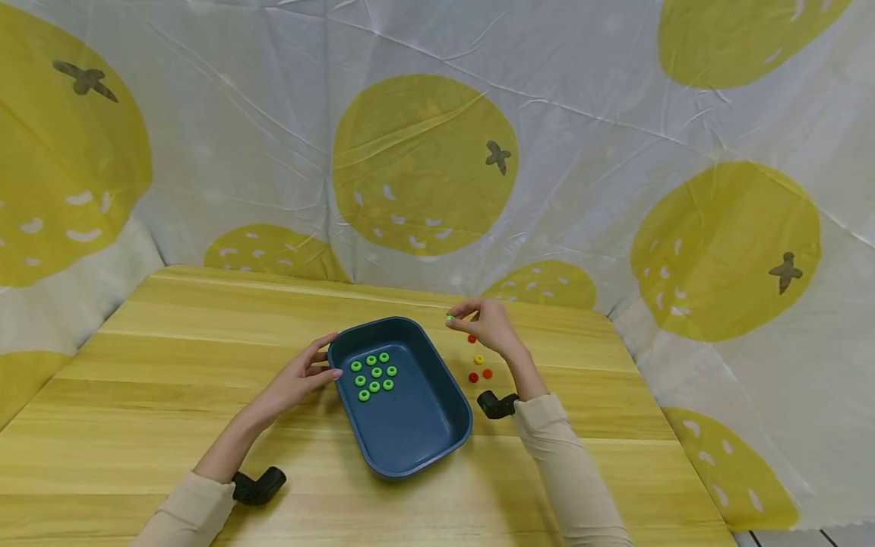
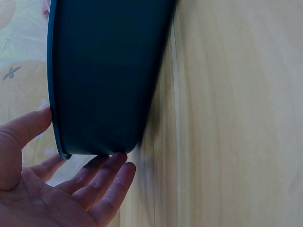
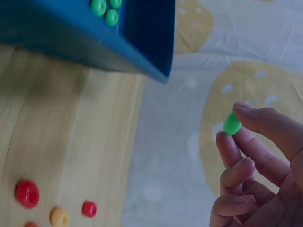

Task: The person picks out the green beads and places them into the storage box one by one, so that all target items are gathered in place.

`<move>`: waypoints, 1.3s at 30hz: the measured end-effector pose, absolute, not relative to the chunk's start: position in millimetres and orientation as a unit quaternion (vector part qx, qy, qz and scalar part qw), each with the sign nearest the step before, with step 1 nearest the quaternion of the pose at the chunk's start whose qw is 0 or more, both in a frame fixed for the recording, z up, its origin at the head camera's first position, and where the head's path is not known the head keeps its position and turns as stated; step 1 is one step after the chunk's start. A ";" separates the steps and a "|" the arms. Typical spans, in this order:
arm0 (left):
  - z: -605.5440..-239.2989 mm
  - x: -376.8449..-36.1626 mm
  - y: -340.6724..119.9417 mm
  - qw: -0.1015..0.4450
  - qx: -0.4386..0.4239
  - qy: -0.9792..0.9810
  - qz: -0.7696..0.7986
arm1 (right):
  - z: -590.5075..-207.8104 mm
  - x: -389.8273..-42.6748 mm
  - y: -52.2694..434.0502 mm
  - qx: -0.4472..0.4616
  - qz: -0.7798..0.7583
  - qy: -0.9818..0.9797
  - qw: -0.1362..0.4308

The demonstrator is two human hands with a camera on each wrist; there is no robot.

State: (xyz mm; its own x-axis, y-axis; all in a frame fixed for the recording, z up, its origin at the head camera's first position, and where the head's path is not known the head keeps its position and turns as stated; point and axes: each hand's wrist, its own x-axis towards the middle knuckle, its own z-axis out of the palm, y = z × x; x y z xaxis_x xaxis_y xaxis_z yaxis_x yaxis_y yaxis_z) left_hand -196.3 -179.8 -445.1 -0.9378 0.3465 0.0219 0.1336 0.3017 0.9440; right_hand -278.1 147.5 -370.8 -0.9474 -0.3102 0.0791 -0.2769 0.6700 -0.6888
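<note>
A dark blue rectangular tub stands on the table, with several green ring-shaped beads lying together in its far left part. My left hand holds the tub's left corner, thumb at the rim and fingers against the outer wall, as the left wrist view shows. Beyond the tub's right side, my right hand is raised above the table. It pinches one green bead between thumb and fingertips, its other fingers loosely bent.
To the right of the tub lie loose beads: a yellow one, an orange one and two red ones, one of them nearer me. Behind the wooden table hangs a fruit-patterned cloth.
</note>
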 end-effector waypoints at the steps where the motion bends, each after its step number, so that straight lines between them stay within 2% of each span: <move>1: -445.5 -196.6 -179.8 0.092 0.151 0.803 0.570 | -370.4 -278.1 143.8 -0.163 -0.376 0.912 0.025; 19: -445.3 -195.2 -181.1 0.089 0.147 0.803 0.570 | -377.8 -271.8 75.7 -0.274 -0.340 0.899 0.011; 27: -445.7 -196.2 -181.0 0.096 0.148 0.803 0.569 | -393.9 -270.7 49.3 -0.293 -0.298 0.906 0.061; 39: -441.1 -194.8 -181.2 0.098 0.157 0.799 0.573 | -419.0 -266.1 24.1 -0.274 -0.224 0.931 0.093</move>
